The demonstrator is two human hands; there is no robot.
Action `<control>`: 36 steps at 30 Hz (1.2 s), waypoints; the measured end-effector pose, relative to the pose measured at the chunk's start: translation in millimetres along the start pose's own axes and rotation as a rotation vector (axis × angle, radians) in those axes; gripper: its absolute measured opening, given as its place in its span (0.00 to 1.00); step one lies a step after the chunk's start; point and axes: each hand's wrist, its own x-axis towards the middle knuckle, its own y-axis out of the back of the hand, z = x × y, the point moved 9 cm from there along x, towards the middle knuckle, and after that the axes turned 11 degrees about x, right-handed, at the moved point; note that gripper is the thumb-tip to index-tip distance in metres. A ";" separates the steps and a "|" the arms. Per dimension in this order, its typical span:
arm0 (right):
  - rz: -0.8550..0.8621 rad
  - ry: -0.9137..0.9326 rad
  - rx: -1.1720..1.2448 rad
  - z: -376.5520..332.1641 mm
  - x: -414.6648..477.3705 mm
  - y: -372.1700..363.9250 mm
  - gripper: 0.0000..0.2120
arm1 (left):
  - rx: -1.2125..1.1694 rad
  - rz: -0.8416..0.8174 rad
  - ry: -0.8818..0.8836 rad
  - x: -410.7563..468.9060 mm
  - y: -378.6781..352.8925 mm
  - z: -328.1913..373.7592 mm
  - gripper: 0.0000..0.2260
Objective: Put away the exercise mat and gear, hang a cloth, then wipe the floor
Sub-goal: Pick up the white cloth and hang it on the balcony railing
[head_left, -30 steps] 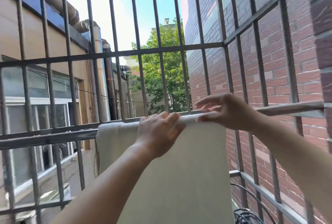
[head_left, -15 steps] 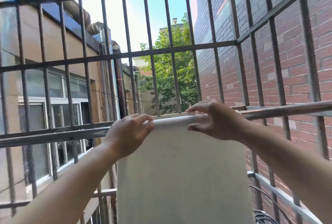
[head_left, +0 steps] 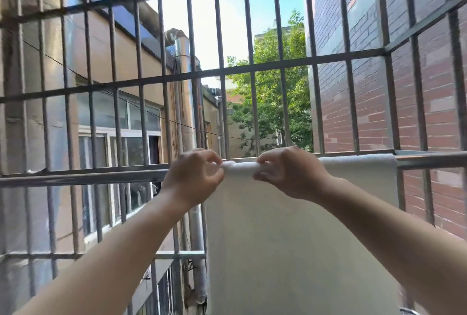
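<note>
The white cloth [head_left: 290,233] hangs over the horizontal rail [head_left: 83,178] of the barred window cage. The left hand [head_left: 193,180] pinches its upper left corner, fingers curled. The right hand [head_left: 290,173] grips the folded top edge just beside it, fingers clamped on the fabric.

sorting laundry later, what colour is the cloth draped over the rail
Plain off-white cloth, no pattern; the head view shows it clearly.

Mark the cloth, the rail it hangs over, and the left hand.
cloth [head_left: 290,244]: head view, flat hanging face, mid-width.
rail [head_left: 429,161]: head view, bare stretch right of the cloth.
left hand [head_left: 193,179]: head view, back of the hand.
</note>
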 end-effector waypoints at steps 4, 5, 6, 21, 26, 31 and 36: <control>-0.005 -0.016 0.099 6.5 2.5 2.0 0.15 | -0.022 0.008 0.027 9.3 2.6 -5.0 0.05; -0.005 -0.021 0.124 8.7 2.9 2.7 0.14 | -0.031 0.004 0.036 12.3 2.6 -7.1 0.05; -0.008 -0.034 0.141 11.0 3.3 3.7 0.13 | -0.041 0.005 0.044 15.3 3.5 -8.8 0.05; 0.164 0.039 0.109 34.3 -31.1 46.0 0.16 | 0.050 -0.269 -0.176 11.1 -56.9 18.5 0.21; 0.208 0.093 -0.035 50.2 -59.8 57.7 0.20 | 0.163 -0.136 -0.175 13.4 -57.9 18.1 0.29; 0.265 0.114 0.003 63.0 -63.2 77.8 0.13 | -0.039 -0.110 -0.189 19.1 -54.2 26.8 0.25; 0.278 0.101 0.128 69.5 -56.4 87.5 0.06 | -0.356 0.027 -0.173 18.1 -33.2 12.4 0.16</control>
